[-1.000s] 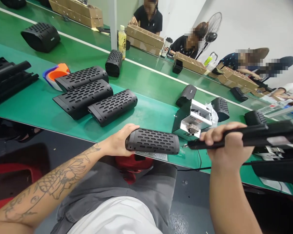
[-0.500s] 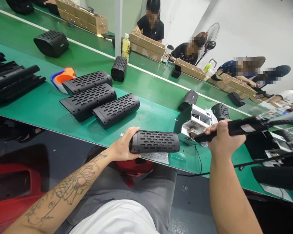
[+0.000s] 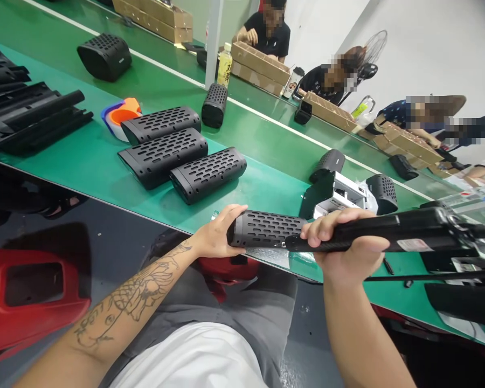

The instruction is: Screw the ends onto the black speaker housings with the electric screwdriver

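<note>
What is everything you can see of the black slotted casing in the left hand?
The black, rounded oblong casing looks like matte plastic. Rows of short slots cover its visible face, with a plain band at the left end. Its long side runs left to right at the near edge of the flat green table; whether it rests there is unclear. The bare left hand grips its left end. The black cylindrical tool in the right hand partly hides its right end; contact is unclear.

Wall (image 3: 440, 48): white, upper right | Panel (image 3: 236, 19): pale green, upper centre | Post (image 3: 215, 43): whitish, slim | Long table (image 3: 262, 145): green, white lengthwise line, pale sheen | Floor (image 3: 113, 258): blue-grey | Stool (image 3: 70, 275): red, lower left | Fan (image 3: 367, 70): dark hub, wire cage, near wall
</note>
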Motion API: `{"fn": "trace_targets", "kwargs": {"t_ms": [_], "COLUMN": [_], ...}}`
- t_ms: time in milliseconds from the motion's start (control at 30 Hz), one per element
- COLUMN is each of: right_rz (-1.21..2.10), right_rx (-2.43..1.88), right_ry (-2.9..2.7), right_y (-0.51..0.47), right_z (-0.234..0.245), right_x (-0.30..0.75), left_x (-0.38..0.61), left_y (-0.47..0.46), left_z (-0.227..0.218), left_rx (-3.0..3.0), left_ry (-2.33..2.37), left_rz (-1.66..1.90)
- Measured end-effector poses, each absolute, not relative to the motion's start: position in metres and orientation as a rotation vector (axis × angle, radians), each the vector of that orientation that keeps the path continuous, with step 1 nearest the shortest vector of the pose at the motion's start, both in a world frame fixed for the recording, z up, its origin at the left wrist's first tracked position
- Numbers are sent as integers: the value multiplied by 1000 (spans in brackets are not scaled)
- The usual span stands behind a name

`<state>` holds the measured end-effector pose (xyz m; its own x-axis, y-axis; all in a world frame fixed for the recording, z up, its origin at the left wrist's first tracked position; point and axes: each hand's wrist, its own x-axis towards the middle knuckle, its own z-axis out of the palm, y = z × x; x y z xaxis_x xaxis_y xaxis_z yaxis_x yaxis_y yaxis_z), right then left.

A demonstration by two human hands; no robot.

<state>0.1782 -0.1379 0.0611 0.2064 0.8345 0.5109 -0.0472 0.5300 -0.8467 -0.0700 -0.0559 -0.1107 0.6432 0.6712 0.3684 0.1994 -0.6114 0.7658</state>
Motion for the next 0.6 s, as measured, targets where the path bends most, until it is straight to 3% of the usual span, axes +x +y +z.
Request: {"fn": "trace_targets", "kwargs": {"t_ms": [600], "right_rz": [822], "right_rx": [-753], "right_ry": [-1277], "right_y": [-136], "right_z": [47], "right_x": [176], "left_x": [-67], "left_y": [-50], "left_z": [-118], "left_rx": [2217], "left_ry": [579], "left_rz": [1018]}}
